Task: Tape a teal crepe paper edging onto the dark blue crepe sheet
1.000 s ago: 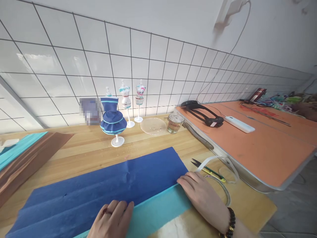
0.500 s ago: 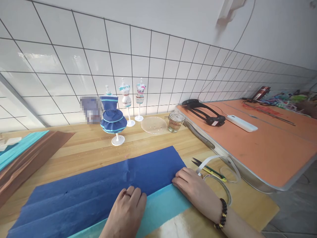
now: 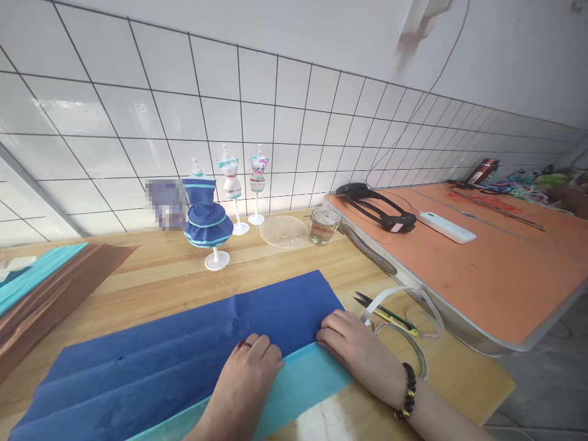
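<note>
Our long, crinkled dark-blue sheet [image 3: 184,349] lay flat on the pale wooden table [image 3: 151,275], a turquoise strip [image 3: 312,376] along its near edge. Our left hand [image 3: 250,373] and right hand [image 3: 351,343] rested across both, fingers curled; whether they gripped, we couldn't tell. Yellow-handled black snips [image 3: 399,323] lay nearby.

This looks like a craft or sewing workroom. Small dress forms [image 3: 231,179], a blue sheet [image 3: 184,352] and snips [image 3: 394,321] share a wooden surface [image 3: 275,263].

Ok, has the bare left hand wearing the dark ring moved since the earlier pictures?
Yes: the left hand has moved rightward and slightly forward, judged against the round white base under the light-blue-trimmed navy dress.
</note>
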`<state>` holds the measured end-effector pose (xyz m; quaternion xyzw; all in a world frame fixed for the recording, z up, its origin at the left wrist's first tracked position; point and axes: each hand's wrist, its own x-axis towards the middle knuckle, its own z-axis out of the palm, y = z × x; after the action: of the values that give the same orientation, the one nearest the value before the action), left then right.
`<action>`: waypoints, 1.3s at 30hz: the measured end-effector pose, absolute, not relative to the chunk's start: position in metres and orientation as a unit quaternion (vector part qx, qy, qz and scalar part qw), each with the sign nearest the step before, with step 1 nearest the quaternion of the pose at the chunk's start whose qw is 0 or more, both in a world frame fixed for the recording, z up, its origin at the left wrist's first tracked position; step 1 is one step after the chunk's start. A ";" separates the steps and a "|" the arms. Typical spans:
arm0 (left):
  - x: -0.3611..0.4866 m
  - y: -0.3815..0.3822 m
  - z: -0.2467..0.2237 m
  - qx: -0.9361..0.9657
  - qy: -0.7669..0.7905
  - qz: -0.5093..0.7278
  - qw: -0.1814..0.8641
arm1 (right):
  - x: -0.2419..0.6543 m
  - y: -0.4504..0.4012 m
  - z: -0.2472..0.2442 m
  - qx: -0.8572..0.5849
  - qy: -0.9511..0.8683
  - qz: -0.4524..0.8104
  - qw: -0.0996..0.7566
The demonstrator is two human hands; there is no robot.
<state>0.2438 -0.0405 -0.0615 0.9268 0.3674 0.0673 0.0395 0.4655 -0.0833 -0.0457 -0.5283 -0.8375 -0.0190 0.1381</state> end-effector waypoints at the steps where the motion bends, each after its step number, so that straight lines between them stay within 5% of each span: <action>1: 0.243 -0.041 -0.063 0.928 0.364 0.074 0.032 | 0.466 -0.083 -0.047 -0.527 -0.839 -0.029 0.131; 39: 0.214 -0.064 -0.049 0.944 0.328 0.030 -0.011 | 0.474 -0.094 -0.047 -0.464 -0.872 -0.107 0.111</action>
<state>0.2140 -0.0638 -0.0486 0.9440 0.3283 0.0301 -0.0109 0.4735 -0.0938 -0.0474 -0.4644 -0.8722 -0.1068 0.1107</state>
